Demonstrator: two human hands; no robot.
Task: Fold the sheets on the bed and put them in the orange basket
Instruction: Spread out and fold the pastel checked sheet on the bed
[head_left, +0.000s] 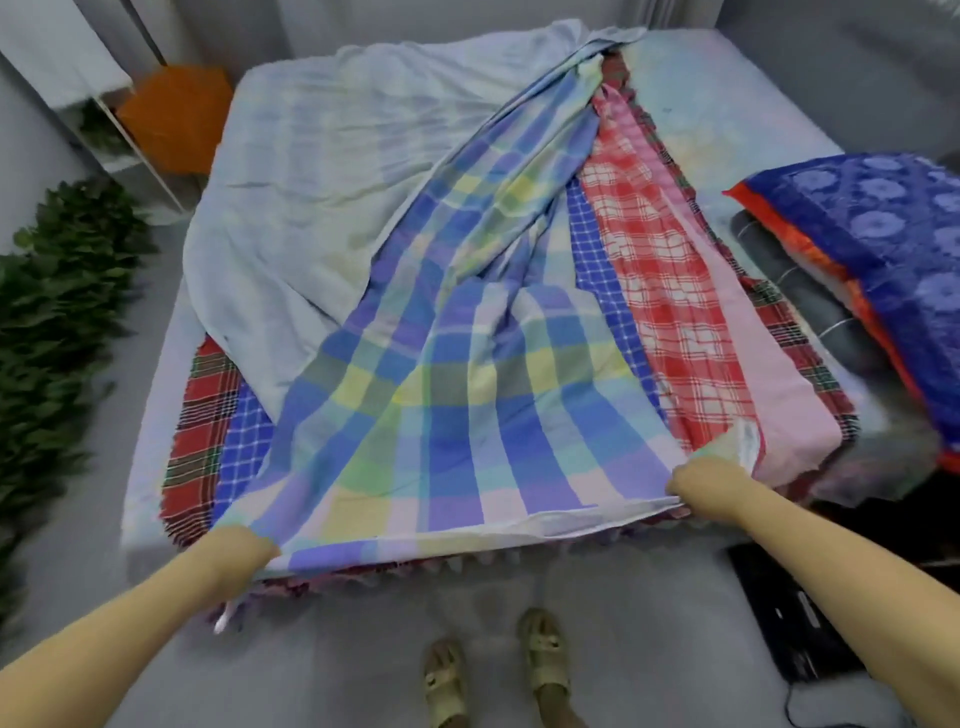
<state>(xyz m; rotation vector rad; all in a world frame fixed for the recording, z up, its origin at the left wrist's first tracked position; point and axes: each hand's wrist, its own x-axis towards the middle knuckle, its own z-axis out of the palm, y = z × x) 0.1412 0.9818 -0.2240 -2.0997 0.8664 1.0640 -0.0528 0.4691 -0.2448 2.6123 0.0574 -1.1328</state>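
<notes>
A blue, yellow and green checked sheet (436, 384) lies stretched along the bed (727, 104), its far end bunched near the headboard. My left hand (244, 551) grips its near left corner at the bed's foot. My right hand (701, 480) grips the near right corner, slightly raised. Under it lie a red-and-white checked sheet (670, 280), a blue-and-white checked sheet (597, 260), a pink one (779, 405) and a dark red tartan one (195, 431). A pale blue sheet (332, 171) is crumpled over the left half. The orange basket (174, 119) stands on the floor past the bed's far left corner.
A blue flowered pillow with an orange edge (883, 244) lies on a grey blanket (810, 301) at the bed's right side. Green plants (57, 312) line the left floor. A white rack (119, 140) stands by the basket. A black device (789, 618) lies on the floor at right.
</notes>
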